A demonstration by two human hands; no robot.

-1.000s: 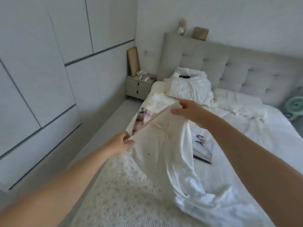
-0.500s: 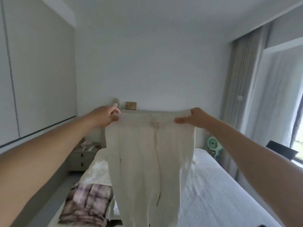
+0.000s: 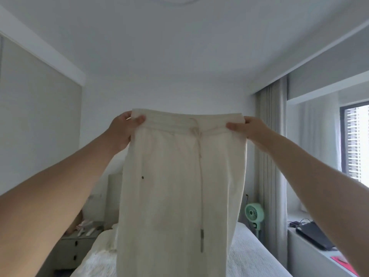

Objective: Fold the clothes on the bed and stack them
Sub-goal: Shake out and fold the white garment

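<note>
A pair of cream drawstring trousers (image 3: 179,186) hangs full length in front of me, held up high by the waistband. My left hand (image 3: 124,129) pinches the waistband's left corner. My right hand (image 3: 248,127) pinches its right corner. The waistband is stretched flat between the two hands, and the drawstring dangles down the middle. The trousers hide most of the bed (image 3: 251,254) and the other clothes on it.
A bedside cabinet (image 3: 76,248) stands left of the bed. A green fan (image 3: 254,213) stands to the bed's right by grey curtains (image 3: 268,156). A window ledge with a dark laptop (image 3: 315,234) runs along the right side.
I lifted the trousers off the bed and spread the waistband wide. My head tilted up, so the folded plaid garment and most of the bed left the view.
</note>
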